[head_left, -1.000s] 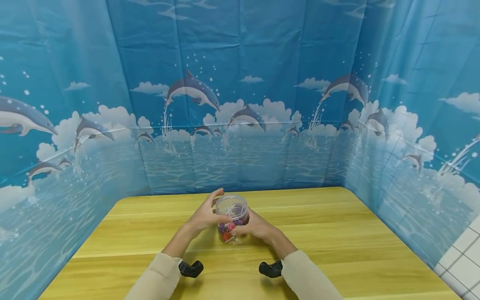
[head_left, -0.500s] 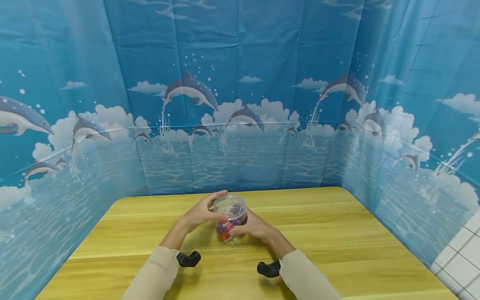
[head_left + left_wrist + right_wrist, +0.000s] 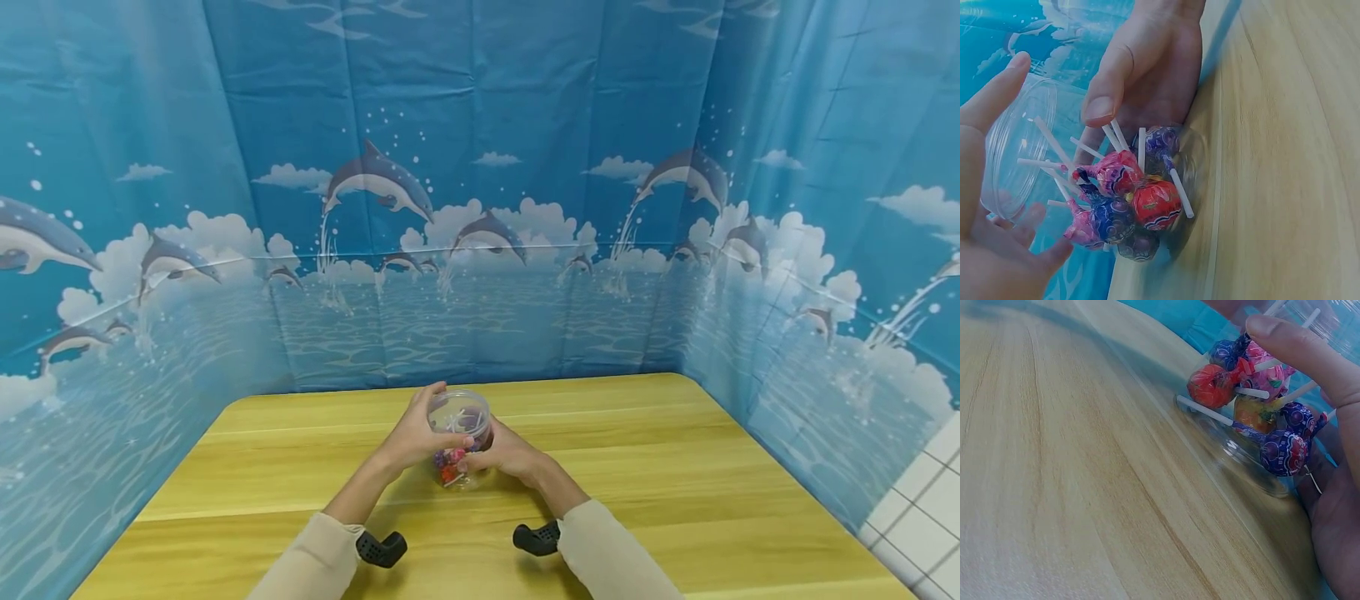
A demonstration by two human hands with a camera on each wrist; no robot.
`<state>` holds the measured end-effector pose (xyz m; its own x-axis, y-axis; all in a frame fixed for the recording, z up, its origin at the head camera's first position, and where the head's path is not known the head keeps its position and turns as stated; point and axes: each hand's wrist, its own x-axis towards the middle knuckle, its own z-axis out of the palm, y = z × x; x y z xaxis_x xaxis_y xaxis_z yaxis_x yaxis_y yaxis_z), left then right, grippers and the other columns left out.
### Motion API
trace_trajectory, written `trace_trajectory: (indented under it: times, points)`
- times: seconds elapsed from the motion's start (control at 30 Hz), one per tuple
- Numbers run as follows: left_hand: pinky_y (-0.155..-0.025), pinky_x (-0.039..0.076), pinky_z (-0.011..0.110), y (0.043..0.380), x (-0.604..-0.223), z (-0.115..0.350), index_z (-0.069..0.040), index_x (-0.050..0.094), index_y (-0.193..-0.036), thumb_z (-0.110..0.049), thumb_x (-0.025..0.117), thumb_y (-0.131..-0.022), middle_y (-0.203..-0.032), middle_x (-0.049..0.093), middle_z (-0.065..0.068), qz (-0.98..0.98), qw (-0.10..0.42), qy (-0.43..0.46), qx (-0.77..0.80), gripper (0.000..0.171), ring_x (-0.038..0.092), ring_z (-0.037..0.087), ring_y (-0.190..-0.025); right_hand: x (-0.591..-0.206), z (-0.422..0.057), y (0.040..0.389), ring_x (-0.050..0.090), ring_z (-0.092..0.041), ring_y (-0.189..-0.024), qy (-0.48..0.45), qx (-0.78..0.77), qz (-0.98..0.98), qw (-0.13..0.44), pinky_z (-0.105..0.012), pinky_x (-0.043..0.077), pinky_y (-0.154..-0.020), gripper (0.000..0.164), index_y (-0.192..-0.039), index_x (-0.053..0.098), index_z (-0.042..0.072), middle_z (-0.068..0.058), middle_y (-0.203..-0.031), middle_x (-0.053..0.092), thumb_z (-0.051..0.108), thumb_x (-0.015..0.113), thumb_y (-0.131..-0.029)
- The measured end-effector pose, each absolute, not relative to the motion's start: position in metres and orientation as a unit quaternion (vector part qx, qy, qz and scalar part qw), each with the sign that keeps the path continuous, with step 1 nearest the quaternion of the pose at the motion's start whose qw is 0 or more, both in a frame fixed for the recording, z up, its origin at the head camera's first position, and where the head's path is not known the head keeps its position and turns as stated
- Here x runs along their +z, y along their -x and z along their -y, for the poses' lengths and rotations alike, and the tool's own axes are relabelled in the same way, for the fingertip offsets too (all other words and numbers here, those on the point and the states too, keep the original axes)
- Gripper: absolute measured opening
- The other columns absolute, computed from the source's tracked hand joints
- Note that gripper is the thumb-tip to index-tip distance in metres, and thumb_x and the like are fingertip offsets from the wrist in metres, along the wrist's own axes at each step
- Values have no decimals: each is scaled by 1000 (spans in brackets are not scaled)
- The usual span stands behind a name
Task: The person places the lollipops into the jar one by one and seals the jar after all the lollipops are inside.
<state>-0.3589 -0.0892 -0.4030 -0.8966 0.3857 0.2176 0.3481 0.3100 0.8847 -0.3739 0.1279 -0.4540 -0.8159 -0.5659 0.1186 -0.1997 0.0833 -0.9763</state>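
Note:
A clear plastic jar of wrapped lollipops stands on the table in front of me. My left hand grips its clear round lid from the left, thumb across the near side and fingers round the far side. Lower down, my right hand holds the jar's body from the right, with the thumb on the front. Red, pink, blue and purple wrappers and white sticks show through the wall. In the right wrist view a yellow lollipop shows among them. The right fingers are partly hidden behind the jar.
The wood-grain table extends around the jar on all sides. A blue curtain printed with dolphins hangs along its back and sides. Black curved wrist mounts stick out from both pale sleeves.
My left hand has shifted on the lid: its thumb has slid rightward across the near side and the wrist has turned. The right hand and the jar stay nearly in place.

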Motion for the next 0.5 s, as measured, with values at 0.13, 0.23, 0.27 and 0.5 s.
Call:
trace_trajectory:
  times: [0.13,0.23,0.27,0.5]
  points:
    - [-104,43,58,357,-403,87,-15,35,-159,-41,93,-77,-156,34,14,-806,6,-211,553,104,47,34,-132,-454,-127,373,57,-27,-124,266,-623,-721,144,-45,44,-108,84,-159,32,17,-10,-141,53,15,80,-90]
    - [-105,43,57,357,-404,86,-14,36,-158,-39,93,-77,-156,34,15,-801,7,-208,561,102,48,34,-130,-454,-127,373,56,-27,-125,268,-623,-721,143,-46,43,-109,85,-159,32,17,-9,-142,52,15,80,-89]
    - [-105,43,57,357,-404,87,-14,36,-157,-39,93,-78,-157,34,15,-800,8,-209,563,101,48,34,-130,-453,-127,372,56,-27,-125,269,-623,-721,142,-46,43,-109,85,-159,32,17,-9,-142,52,15,80,-89]
    - [-104,45,56,364,-404,95,-19,36,-159,-26,88,-86,-159,32,15,-774,57,-233,586,90,47,36,-133,-453,-127,373,55,-26,-126,272,-621,-721,142,-46,43,-108,89,-161,29,16,-8,-144,52,14,80,-88]
